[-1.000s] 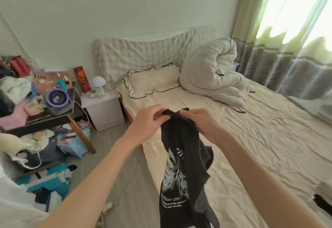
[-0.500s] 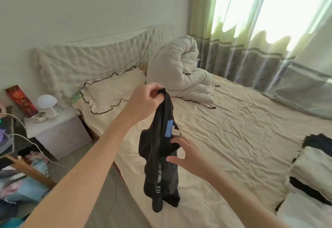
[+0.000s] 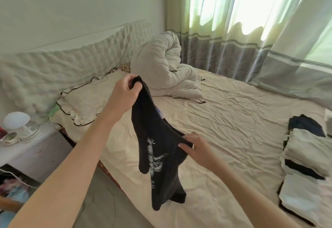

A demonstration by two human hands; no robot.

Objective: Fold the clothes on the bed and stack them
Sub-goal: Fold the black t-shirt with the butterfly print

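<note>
I am holding a black T-shirt [image 3: 156, 148] up over the near edge of the bed [image 3: 233, 129]: my left hand [image 3: 124, 94] is pinching its top, my right hand [image 3: 195, 148] gripping a fold lower down. Its white print is showing lettering too small to read; a blue tag is peeking out, unreadable. Folded clothes [image 3: 305, 155] are lying stacked near the bed's right side, with bare sheet between.

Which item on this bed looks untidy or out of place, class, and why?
The grey duvet is bundled in a crumpled heap near the headboard instead of lying flat. The black printed T-shirt hangs bunched between the left hand and right hand, not yet folded. The stacked clothes look neat.
</note>
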